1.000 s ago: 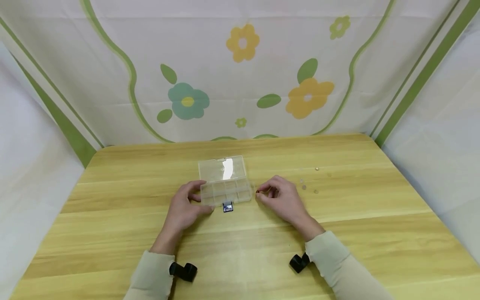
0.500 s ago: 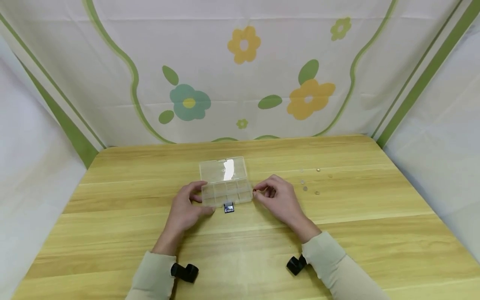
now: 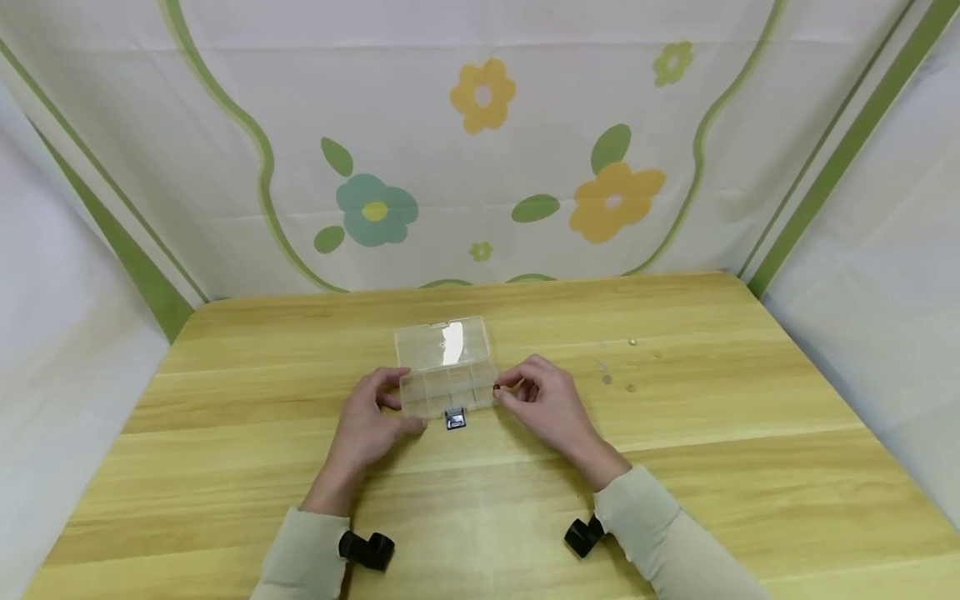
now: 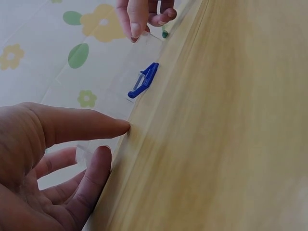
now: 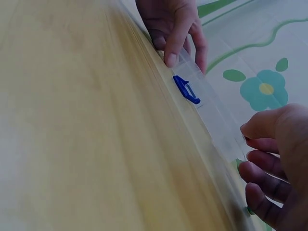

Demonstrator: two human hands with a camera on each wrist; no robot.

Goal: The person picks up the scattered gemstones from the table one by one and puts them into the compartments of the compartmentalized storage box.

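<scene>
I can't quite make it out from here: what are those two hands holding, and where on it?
The left hand grips the clear compartment box by its left end. The right hand pinches a tiny dark red bead between thumb and forefinger, at the box's right end.

Clear plastic box [image 3: 448,379] sat mid-table, lid open and lying back flat behind it. Inside, small divided compartments in two rows, contents too faint to tell. Blue latch [image 3: 455,419] hung at front edge, toward the person. Small dark red bead [image 3: 497,388] sat pinched at box's right end, just over rim. Box lay level, long side facing the person.
</scene>
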